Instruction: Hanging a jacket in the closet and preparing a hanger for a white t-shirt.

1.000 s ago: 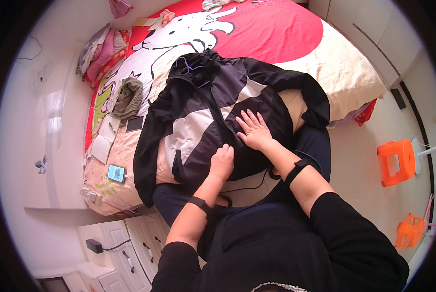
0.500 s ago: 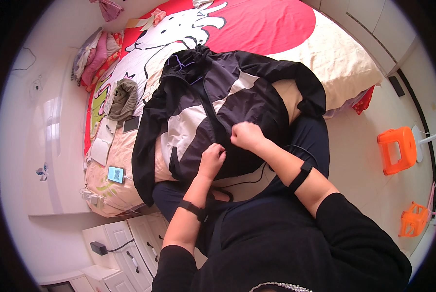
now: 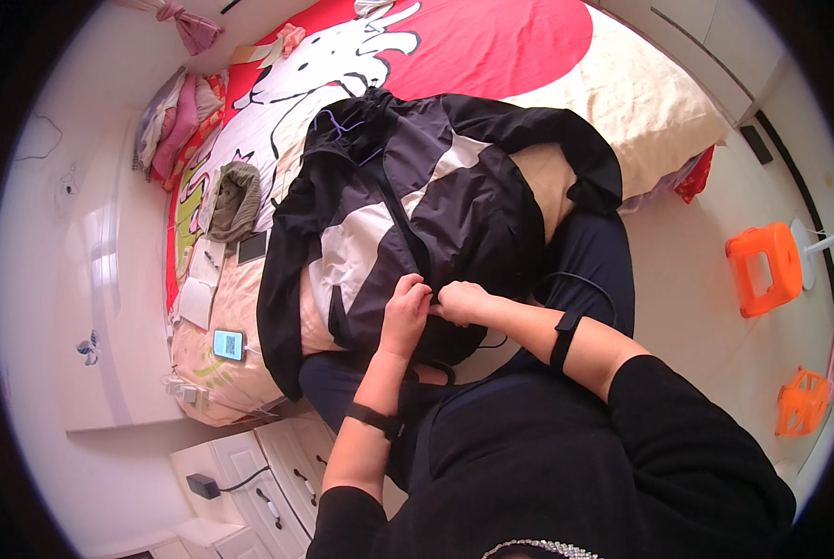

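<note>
A black, dark grey and white jacket (image 3: 468, 200) lies spread on the bed's near edge and over my lap, its hood at the far end. Its sleeves reach out to both sides, and a dark zipper strip (image 3: 400, 212) runs down the front. At the lower end of that strip, my left hand (image 3: 406, 312) is closed on the jacket's front edge. Right beside it, my right hand (image 3: 461, 303) is also closed at the hem, almost touching the left fingers. The small part pinched between them is hidden by the fingers.
Left of the jacket on the bed (image 3: 654, 121) lie an olive cloth (image 3: 235, 200), an open notebook (image 3: 196, 300), a dark flat device (image 3: 252, 247) and a lit phone (image 3: 229, 345). Orange stools (image 3: 763, 270) stand on the floor at right. White drawers (image 3: 240, 466) are at lower left.
My right hand has come down from higher on the jacket front to the hem, meeting my left hand. The left hand stays near the zipper's lower end. The view has shifted slightly.
</note>
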`<move>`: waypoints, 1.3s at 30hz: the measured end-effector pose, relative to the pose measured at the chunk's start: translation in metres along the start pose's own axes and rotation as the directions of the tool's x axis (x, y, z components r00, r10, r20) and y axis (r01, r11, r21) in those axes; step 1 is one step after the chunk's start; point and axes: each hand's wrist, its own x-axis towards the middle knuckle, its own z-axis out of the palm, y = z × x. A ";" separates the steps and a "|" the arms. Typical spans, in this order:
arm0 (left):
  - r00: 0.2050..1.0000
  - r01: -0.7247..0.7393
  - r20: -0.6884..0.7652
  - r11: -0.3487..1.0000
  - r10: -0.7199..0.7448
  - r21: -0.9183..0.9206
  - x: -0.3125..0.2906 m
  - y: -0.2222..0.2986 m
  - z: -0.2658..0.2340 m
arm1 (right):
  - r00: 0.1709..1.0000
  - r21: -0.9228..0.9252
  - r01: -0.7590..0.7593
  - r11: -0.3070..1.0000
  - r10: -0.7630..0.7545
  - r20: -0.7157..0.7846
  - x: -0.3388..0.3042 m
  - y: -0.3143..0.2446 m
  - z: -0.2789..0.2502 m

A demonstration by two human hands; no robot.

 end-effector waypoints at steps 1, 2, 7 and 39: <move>0.999 0.040 0.016 0.999 -0.039 -0.032 0.001 0.002 0.003 | 0.999 0.035 -0.026 0.999 0.025 0.033 0.000 0.002 -0.001; 0.999 0.038 0.021 0.999 -0.038 -0.031 0.002 0.001 0.004 | 0.997 0.069 -0.051 0.996 0.046 0.066 0.001 0.003 -0.001; 0.995 -0.066 0.080 0.986 0.055 0.150 0.003 -0.006 0.017 | 0.988 0.120 -0.117 0.986 0.103 0.116 0.008 0.013 0.000; 0.814 0.458 0.297 0.866 -0.500 0.201 0.011 -0.017 0.025 | 0.991 0.052 -0.091 0.995 0.085 0.106 0.011 0.026 0.008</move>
